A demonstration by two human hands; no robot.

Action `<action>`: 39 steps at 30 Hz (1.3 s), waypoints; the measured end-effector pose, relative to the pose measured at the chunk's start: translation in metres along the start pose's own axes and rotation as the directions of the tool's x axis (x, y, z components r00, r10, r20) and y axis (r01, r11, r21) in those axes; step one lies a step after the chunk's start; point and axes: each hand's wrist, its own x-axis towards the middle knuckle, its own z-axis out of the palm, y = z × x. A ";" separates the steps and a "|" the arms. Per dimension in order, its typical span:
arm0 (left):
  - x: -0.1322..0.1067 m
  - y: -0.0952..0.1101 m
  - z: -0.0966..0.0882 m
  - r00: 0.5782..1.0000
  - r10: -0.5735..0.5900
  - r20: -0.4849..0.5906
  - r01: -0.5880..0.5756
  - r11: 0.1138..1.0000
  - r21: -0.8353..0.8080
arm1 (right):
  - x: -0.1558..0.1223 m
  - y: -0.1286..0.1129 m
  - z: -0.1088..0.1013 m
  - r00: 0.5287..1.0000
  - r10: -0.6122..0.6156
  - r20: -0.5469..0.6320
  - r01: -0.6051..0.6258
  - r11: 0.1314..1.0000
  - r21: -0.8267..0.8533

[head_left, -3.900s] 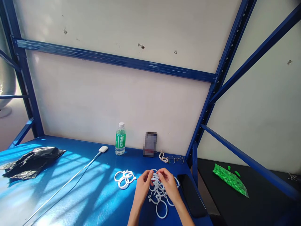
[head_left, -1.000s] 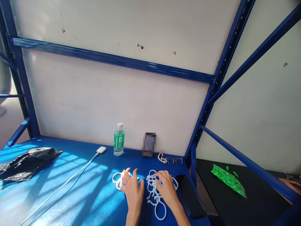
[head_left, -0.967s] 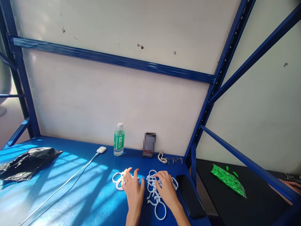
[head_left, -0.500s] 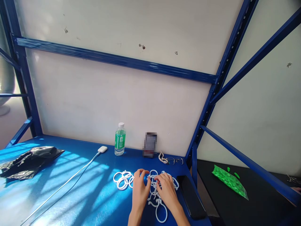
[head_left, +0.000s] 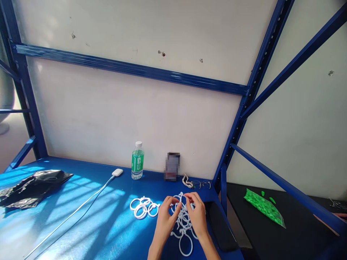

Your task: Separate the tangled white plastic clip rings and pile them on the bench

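Observation:
Both hands meet above a pile of white curtain rings [head_left: 184,219] at the front right of the blue table. My left hand [head_left: 167,213] has its thumb and fingers closed on a white ring [head_left: 181,195] that stands up between the hands. On the other side of this ring, my right hand [head_left: 196,211] pinches with its fingertips; they partly hide what they grip. One large ring [head_left: 185,245] lies at the near end of the pile. Left of my left hand, several rings [head_left: 141,209] lie in a separate group on the table.
A black phone [head_left: 221,227] lies beside the right hand. Behind are a water bottle [head_left: 137,161], a small blurred box [head_left: 172,167] and glasses [head_left: 200,184]. Leftward lie a white charger [head_left: 117,172] with cable and a black bag [head_left: 35,187]. A green packet [head_left: 264,207] rests on the black surface.
Both hands have shifted right and closed in on each other, with one white ring raised between their fingertips. The left group of rings is now uncovered, showing its rightmost ring.

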 end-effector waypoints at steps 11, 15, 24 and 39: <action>-0.002 0.006 0.002 0.982 -0.064 0.177 0.118 0.944 -0.310 | -0.004 -0.004 0.005 0.996 0.050 0.069 -0.059 0.988 0.141; -0.002 0.007 0.002 0.976 -0.103 0.194 0.172 0.906 -0.386 | -0.003 -0.006 0.006 0.993 0.052 0.108 -0.073 0.976 0.206; -0.002 0.009 0.002 0.954 -0.134 0.268 0.253 0.839 -0.482 | 0.002 -0.015 -0.002 0.953 0.177 0.247 -0.268 0.870 0.414; -0.002 0.005 0.006 0.961 -0.145 0.235 0.241 0.854 -0.460 | 0.000 -0.015 0.000 0.932 0.285 0.224 -0.362 0.751 0.552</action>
